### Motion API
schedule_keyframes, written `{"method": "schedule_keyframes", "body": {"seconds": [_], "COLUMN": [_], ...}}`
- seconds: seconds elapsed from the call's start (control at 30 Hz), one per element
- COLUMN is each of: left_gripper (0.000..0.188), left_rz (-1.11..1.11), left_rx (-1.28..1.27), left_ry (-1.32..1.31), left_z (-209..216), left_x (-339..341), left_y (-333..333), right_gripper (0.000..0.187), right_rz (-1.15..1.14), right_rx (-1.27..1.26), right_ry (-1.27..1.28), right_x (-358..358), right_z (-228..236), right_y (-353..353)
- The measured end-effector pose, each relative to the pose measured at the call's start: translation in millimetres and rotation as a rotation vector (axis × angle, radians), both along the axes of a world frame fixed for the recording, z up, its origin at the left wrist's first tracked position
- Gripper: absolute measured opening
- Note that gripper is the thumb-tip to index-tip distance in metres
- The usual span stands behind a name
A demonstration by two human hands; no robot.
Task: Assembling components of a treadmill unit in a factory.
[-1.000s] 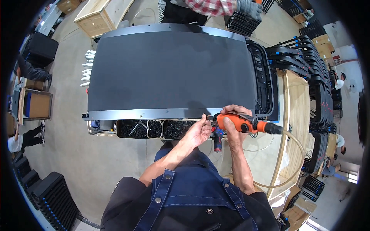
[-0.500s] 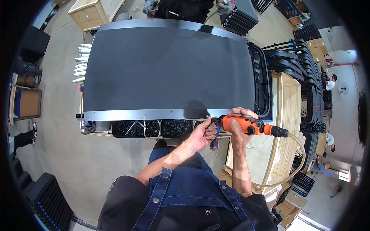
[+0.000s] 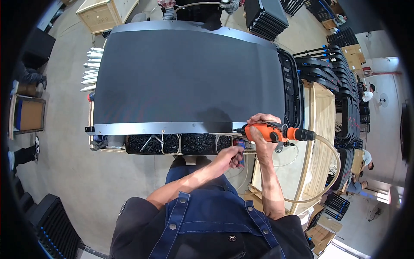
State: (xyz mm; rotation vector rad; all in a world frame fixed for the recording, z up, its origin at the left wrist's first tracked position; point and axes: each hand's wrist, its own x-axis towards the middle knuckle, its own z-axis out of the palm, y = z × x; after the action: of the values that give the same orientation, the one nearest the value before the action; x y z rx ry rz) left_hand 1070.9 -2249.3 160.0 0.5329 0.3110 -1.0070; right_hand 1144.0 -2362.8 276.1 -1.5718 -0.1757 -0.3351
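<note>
My right hand [image 3: 264, 134] is wrapped round an orange power driver [image 3: 276, 133], held level with its tip to the left. That tip is at the right part of the silver rail [image 3: 151, 128] along the panel's near edge. A pale hose [image 3: 337, 166] curves from the driver's rear. My left hand [image 3: 233, 158] is closed just below the rail, its fingers curled beside a blue-and-red tool handle [image 3: 241, 149]; whether they hold a small piece is hidden. The dark grey panel [image 3: 185, 77] lies flat, with screw heads along the rail.
Black bins of dark screws [image 3: 198, 143] sit under the near rail, with a metal tool [image 3: 151, 140] lying on one. Across the panel stands a co-worker with gloved hands [image 3: 230, 6]. A wooden crate [image 3: 321, 108] and stacked black frames [image 3: 347, 95] stand at the right.
My left hand has drawn back from the rail and driver tip, toward me. The driver has shifted slightly left and up in my right hand. Across the panel, the co-worker's hands have moved left.
</note>
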Motion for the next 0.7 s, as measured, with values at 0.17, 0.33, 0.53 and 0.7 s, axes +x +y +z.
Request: {"method": "schedule_keyframes", "body": {"seconds": [0.17, 0.33, 0.53, 0.7], "left_gripper": [0.040, 0.044, 0.039, 0.032], "left_rz": [-0.131, -0.179, 0.072, 0.349], "left_rx": [0.095, 0.231, 0.306, 0.181], "left_ry": [-0.205, -0.382, -0.392, -0.185], "left_z": [-14, 10, 14, 9], "left_x": [-23, -20, -30, -35], "left_y": [32, 53, 61, 70], "right_gripper": [0.040, 0.039, 0.038, 0.043], "right_rz": [0.039, 0.028, 0.098, 0.187], "right_rx": [-0.028, 0.000, 0.052, 0.259], "right_ry": [0.018, 0.077, 0.102, 0.145], "right_x": [0, 1, 1, -4], "right_z": [-1, 5, -2, 19], "right_y": [-8, -5, -14, -21]}}
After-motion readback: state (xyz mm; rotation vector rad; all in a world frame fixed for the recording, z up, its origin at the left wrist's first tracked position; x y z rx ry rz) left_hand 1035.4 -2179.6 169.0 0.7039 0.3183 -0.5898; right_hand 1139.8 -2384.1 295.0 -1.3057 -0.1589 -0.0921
